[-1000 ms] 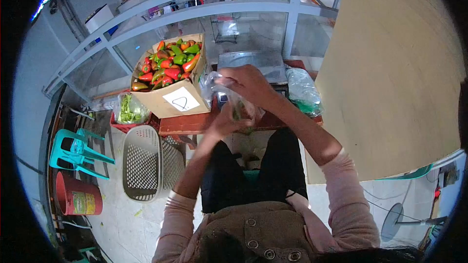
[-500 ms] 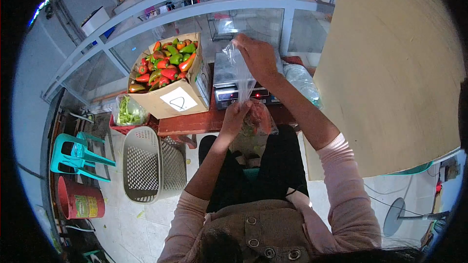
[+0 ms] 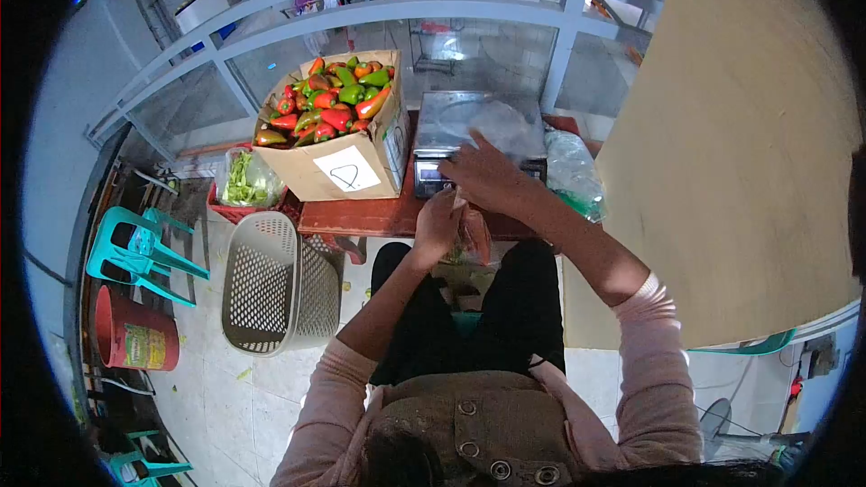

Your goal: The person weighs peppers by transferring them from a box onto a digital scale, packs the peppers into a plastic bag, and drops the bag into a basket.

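Clear plastic bag, on the wearer's side of the scale, pinched in the left hand; right hand nearer the scale, grip impossible to tell. Hold firmly above the reddish contents, without crushing them.

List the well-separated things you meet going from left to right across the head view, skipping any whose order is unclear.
Red bucket → cardboard box of peppers → held clear bag → plastic bundle → tan board.

The right hand partly hides the scale.
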Available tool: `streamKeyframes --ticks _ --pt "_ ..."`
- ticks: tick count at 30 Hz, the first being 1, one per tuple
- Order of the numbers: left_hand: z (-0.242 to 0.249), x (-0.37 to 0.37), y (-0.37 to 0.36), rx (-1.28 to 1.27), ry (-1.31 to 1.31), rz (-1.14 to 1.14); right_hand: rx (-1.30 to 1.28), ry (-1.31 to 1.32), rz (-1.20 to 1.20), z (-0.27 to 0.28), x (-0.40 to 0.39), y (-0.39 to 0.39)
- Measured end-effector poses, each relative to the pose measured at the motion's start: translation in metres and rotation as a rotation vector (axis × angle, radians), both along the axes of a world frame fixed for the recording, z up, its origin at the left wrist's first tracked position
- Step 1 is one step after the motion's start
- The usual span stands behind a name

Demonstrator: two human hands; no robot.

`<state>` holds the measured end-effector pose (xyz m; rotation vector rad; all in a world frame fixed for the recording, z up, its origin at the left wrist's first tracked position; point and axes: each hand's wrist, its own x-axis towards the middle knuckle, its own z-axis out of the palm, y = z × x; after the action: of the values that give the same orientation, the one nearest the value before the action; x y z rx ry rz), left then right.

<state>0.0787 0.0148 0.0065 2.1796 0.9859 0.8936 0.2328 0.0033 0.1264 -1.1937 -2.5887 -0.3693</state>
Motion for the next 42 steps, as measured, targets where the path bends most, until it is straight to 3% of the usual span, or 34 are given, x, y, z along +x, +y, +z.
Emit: streamKeyframes --ticks 1,4,7,13,16,19,22,26,28,31,37,39,41,42 --pt "0.001 -0.001 0.002 -0.012 0.031 -0.011 -0.241 -0.086 -0.124 -0.007 0.005 0.004" --pt "-0.001 -0.011 -0.008 0.417 0.032 0.068 -0.325 0.205 -0.082 -0.022 0.008 0.002" --pt "0.005 -0.021 -0.014 0.479 0.165 0.031 -0.295 0.233 -0.023 -0.025 -0.002 -0.022" --pt "0.003 -0.042 -0.003 0.555 0.324 -0.006 -0.394 0.518 -0.197 -0.048 -0.010 -0.055" --pt "0.017 -0.048 -0.010 0.664 0.490 -0.081 -0.452 0.284 -0.196 -0.086 -0.001 -0.070" --pt "0.000 -0.052 -0.012 0.638 0.368 -0.041 -0.598 0.354 -0.313 -0.079 -0.003 -0.085" --pt "-0.011 -0.064 -0.020 0.362 0.486 -0.083 -0.456 0.484 -0.223 -0.071 0.007 -0.102" --pt "-0.018 -0.072 -0.022 0.353 0.410 -0.142 -0.352 0.434 -0.181 -0.045 0.021 -0.117" --pt "0.011 -0.079 -0.027 0.274 0.318 -0.132 -0.405 0.457 -0.200 -0.032 0.032 -0.121" --pt "0.067 -0.083 -0.035 0.352 0.251 -0.247 -0.184 0.233 -0.188 -0.006 0.042 -0.122" --pt "0.151 -0.065 -0.068 0.028 -0.025 -0.406 0.092 0.233 -0.332 0.005 0.072 -0.100" --pt "0.172 -0.051 -0.067 -0.065 -0.111 -0.423 0.142 0.353 -0.319 -0.011 0.068 -0.083" --pt "0.188 -0.027 -0.061 -0.164 -0.215 -0.430 -0.036 0.597 -0.411 -0.025 0.050 -0.073" --pt "0.188 -0.012 -0.054 -0.220 -0.315 -0.402 -0.274 1.024 -0.269 -0.076 0.040 -0.057"
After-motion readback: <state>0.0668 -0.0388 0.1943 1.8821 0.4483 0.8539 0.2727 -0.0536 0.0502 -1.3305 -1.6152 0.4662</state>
